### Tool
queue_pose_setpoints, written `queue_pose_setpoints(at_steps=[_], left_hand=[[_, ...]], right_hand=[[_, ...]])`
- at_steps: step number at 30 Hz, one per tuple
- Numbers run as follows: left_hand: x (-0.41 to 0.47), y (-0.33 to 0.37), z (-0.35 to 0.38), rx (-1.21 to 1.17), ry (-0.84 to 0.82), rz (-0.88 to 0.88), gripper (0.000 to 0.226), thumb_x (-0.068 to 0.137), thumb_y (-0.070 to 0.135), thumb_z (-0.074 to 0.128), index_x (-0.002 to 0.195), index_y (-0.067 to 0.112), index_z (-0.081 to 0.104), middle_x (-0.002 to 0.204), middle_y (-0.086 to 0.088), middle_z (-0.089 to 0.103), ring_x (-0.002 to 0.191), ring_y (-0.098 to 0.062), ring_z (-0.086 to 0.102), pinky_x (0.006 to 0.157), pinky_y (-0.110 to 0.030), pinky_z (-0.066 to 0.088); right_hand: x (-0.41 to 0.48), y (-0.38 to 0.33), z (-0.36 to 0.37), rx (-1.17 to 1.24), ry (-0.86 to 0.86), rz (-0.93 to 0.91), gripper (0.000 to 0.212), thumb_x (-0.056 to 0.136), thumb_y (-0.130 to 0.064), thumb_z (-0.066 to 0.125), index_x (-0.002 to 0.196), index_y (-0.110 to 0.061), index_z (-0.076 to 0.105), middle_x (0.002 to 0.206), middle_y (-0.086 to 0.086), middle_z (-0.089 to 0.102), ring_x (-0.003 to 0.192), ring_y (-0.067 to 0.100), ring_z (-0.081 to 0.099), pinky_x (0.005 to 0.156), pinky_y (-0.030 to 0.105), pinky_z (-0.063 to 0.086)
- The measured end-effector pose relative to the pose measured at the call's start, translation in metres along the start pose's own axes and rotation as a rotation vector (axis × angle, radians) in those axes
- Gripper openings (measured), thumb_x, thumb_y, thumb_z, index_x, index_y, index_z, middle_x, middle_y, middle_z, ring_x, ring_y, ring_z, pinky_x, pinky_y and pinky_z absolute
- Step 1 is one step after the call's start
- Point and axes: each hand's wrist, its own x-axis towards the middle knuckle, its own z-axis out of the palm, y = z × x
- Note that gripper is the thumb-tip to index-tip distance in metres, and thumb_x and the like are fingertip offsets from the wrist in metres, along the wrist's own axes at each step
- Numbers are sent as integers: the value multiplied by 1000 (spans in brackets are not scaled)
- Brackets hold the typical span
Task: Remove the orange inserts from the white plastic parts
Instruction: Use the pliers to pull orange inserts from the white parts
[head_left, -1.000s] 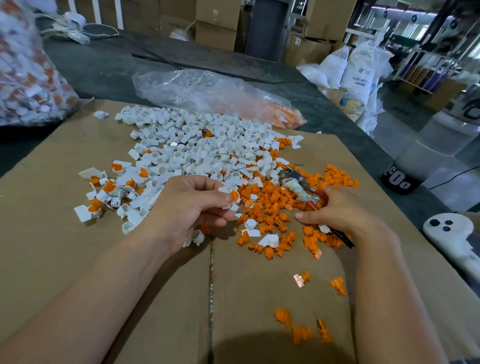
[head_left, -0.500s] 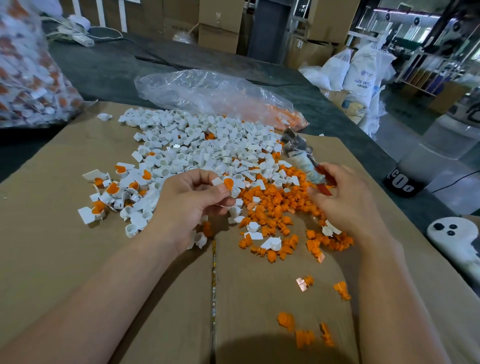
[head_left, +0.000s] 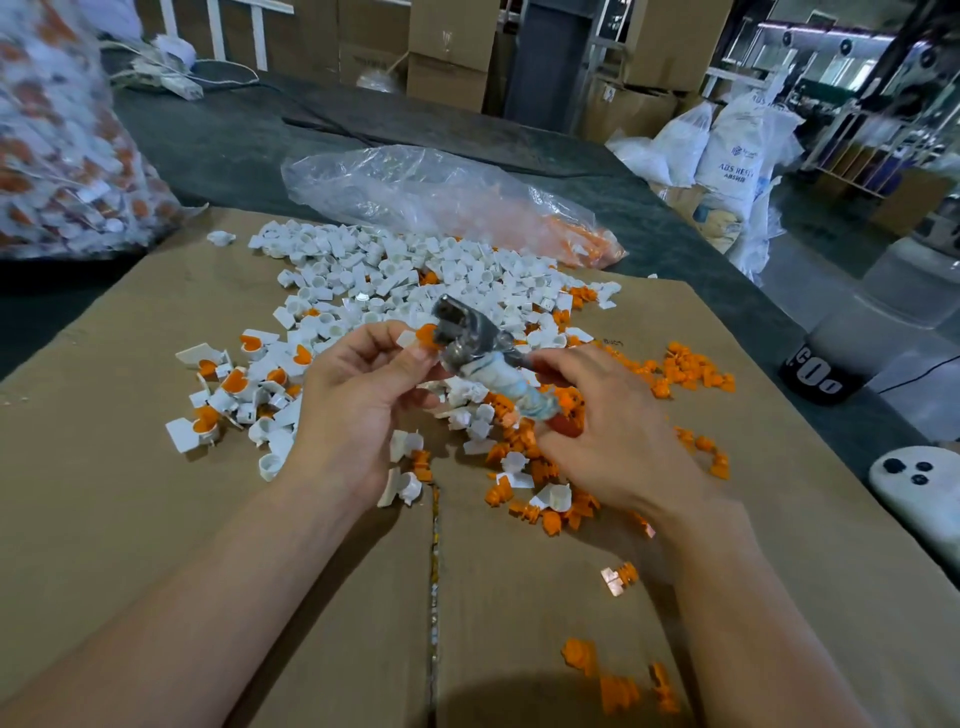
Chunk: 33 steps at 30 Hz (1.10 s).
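Most of the cardboard's (head_left: 130, 493) load looked done: emptied parts (head_left: 415, 280) lay heaped toward its far edge, loose inserts (head_left: 691, 371) toward its right. A few filled parts (head_left: 228, 384) waited near the left edge. The left hand (head_left: 358, 410) pinched one part (head_left: 407, 339); the right hand (head_left: 613, 441) gripped pliers (head_left: 467, 338), nose at its insert (head_left: 427, 332).

Flattened cardboard sheet (head_left: 130, 519), heaped white plastic parts (head_left: 415, 280), loose orange inserts (head_left: 691, 371), clear bag (head_left: 415, 192)

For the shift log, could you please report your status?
Left hand pinches white part, orange insert in place. Right hand holds pliers, head at the insert. Nothing in the way.
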Motion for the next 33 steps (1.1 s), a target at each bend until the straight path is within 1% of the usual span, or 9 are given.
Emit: queue_pose_setpoints(at_steps=[2,6,10,14,17,20,23,27,33], left_hand=[[1,0,0,-9,9,1,11,63,10,62,73,10,57,61,1,66,56,-10,62,45,-18,50],[0,-1,1,-14,18,3,12,62,10,62,73,11,57,60,3,66,54,-7,61,44,-17,48],[0,0,2,-14,27,-3,12,61,10,63,72,12,58,59,4,65,54,-7,60,45,-17,48],[-1,0,3,-3,24,5,13,61,9,62,73,11,57,58,6,65,54,-6,60,44,-17,48],[-1,0,2,14,18,14,13,61,9,61,73,10,57,59,6,65,54,-7,61,45,-17,49],[-2,0,2,31,14,30,9,68,4,60,73,9,56,55,7,63,51,-6,60,45,-16,48],[-3,-1,4,40,26,44,17,81,-6,53,72,9,54,52,7,62,48,-5,59,45,-16,48],[-4,-1,5,23,22,44,17,82,-7,51,72,7,53,54,4,64,48,-8,60,45,-17,48],[-3,-2,2,17,40,31,21,84,-9,51,71,7,54,60,0,65,52,-11,62,48,-18,50]], right_hand=[[0,0,1,0,-14,-1,53,78,-16,62,129,-20,47,111,-8,46,112,9,43,92,20,32],[0,0,3,-14,-18,-4,52,80,-17,61,129,-20,47,106,-10,43,107,7,43,84,15,28],[1,0,4,-21,-31,-1,47,80,-19,61,125,-19,50,104,-6,47,97,6,40,78,19,28],[0,0,4,-11,-49,0,42,78,-17,61,119,-19,55,102,-2,53,94,11,44,76,23,32],[0,0,3,-14,-52,1,34,76,-15,62,109,-20,58,94,-1,56,85,13,47,70,26,37],[0,-2,3,24,-63,-5,24,75,-12,61,99,-17,60,83,-1,58,74,15,49,62,32,40],[0,-3,3,84,-68,-3,18,74,-9,60,91,-15,62,76,0,59,69,16,52,60,36,43],[-1,-3,3,103,-55,10,13,74,-8,60,86,-15,62,69,-3,57,63,12,49,56,33,41],[1,-5,5,91,-47,11,12,73,-7,60,84,-11,62,68,4,59,61,17,49,54,34,40]])
